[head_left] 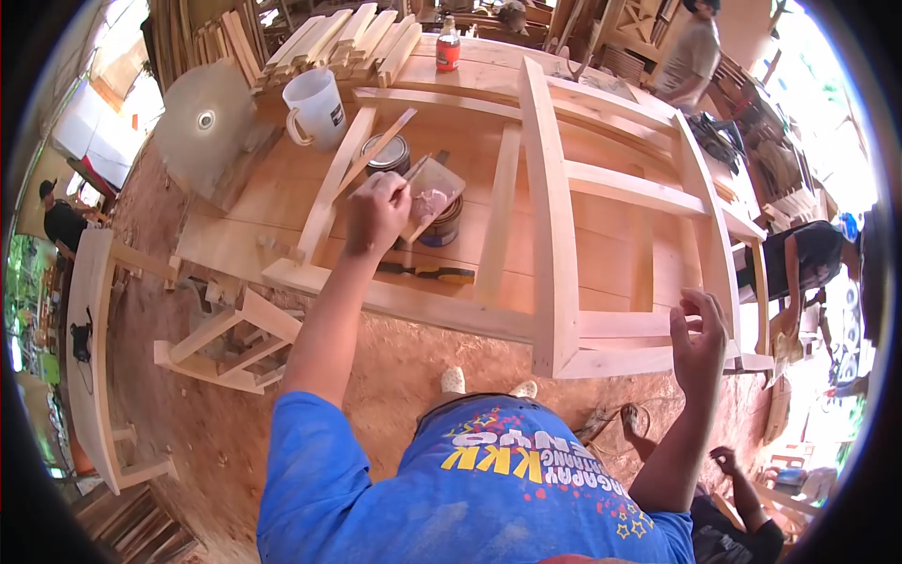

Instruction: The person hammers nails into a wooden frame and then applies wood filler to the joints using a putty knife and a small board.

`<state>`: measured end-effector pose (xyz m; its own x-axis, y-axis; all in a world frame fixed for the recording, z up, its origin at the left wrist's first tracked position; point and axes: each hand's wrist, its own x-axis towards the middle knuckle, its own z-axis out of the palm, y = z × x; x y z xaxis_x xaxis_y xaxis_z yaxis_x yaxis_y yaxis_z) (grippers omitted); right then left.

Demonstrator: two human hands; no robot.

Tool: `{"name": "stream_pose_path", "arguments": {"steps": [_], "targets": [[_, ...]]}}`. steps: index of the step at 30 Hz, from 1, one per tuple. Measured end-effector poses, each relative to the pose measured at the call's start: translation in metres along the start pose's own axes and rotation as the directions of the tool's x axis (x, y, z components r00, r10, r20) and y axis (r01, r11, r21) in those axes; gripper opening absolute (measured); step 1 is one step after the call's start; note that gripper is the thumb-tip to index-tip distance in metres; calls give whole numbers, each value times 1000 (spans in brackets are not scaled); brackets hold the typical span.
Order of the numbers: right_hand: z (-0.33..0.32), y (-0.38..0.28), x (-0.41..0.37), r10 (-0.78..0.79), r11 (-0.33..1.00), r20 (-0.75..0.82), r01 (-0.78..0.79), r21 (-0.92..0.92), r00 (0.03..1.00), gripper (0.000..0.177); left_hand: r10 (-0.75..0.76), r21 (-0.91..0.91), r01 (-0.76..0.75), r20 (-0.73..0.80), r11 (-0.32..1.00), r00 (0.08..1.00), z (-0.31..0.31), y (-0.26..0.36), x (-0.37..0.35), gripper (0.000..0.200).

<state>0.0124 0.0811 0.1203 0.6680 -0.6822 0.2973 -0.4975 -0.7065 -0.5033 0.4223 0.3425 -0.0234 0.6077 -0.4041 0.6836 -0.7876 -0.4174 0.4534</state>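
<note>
My left hand (378, 211) is closed, with a thin stick-like tool (417, 168) poking out at its fingertips. Right beside it, a small flat board (449, 179) carries a lump of pinkish putty (431, 203). This board lies tilted over a can (441, 228). Behind my hand stands another can (388, 153), dark and round. My right hand (699, 340) holds nothing I can see; its fingers are loosely curled and apart. It is by the near right corner of an upright wooden frame (552, 235), close to the lower rail.
A dark and yellow tool (442, 274) lies on the panel. A white pitcher (317, 108), a red-labelled bottle (448, 47) and stacked wood strips (348, 42) stand farther back. A small wooden frame (235, 343) is on the dirt floor. Several people are around, one (738, 512) at lower right.
</note>
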Motion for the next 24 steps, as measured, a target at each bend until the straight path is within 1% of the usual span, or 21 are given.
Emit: {"name": "stream_pose_path", "arguments": {"steps": [3,6,8,10,12,13,14,15,17,18,19,20,21,22,23,24], "targets": [[-3,-1,2,-4,1000,13,4,8,1000,26,-74,-76,66,-109,995,991,-3,-5,4,8],[5,-24,15,-85,995,16,84,61,996,28,112,-62,-122,-151,991,982,-13,6,18,8],[20,-54,23,-297,953,-18,297,62,955,37,285,35,-283,-72,959,956,-28,42,26,7],[32,-93,33,-521,853,-4,521,13,853,48,443,94,-442,20,892,896,-38,84,25,9],[53,-118,40,-607,795,38,605,45,794,52,576,88,-574,4,814,817,-40,117,16,14],[69,-119,42,-631,775,54,632,-11,774,49,637,85,-634,-6,768,771,-40,132,11,17],[86,-116,43,-655,749,73,659,-69,752,45,648,32,-647,-21,762,761,-40,146,5,18],[94,-115,42,-626,768,124,636,-73,770,32,654,-16,-655,-38,755,755,-41,159,-1,19],[101,-107,37,-591,805,57,593,-26,805,24,653,-78,-657,-65,750,754,-46,167,0,23],[104,-102,36,-579,815,32,579,4,815,21,529,-140,-545,-133,827,838,-47,159,1,25],[107,-94,33,-528,841,-110,536,71,842,17,386,-208,-420,-184,883,904,-49,144,2,28],[103,-82,34,-488,849,-145,506,149,861,14,107,-329,-166,-191,930,976,-46,120,-4,34],[99,-72,30,-346,884,-130,370,285,929,12,-181,-468,77,-181,880,967,-43,96,-9,41],[93,-63,25,-193,886,-99,217,409,976,10,-551,-619,399,-66,676,832,-30,59,-23,52],[83,-52,21,-72,824,0,60,564,997,11,-725,-599,627,110,498,680,-23,23,-30,57],[75,-44,17,36,724,111,-103,682,993,11,-838,-529,802,276,276,470,-15,-7,-36,62]]}}
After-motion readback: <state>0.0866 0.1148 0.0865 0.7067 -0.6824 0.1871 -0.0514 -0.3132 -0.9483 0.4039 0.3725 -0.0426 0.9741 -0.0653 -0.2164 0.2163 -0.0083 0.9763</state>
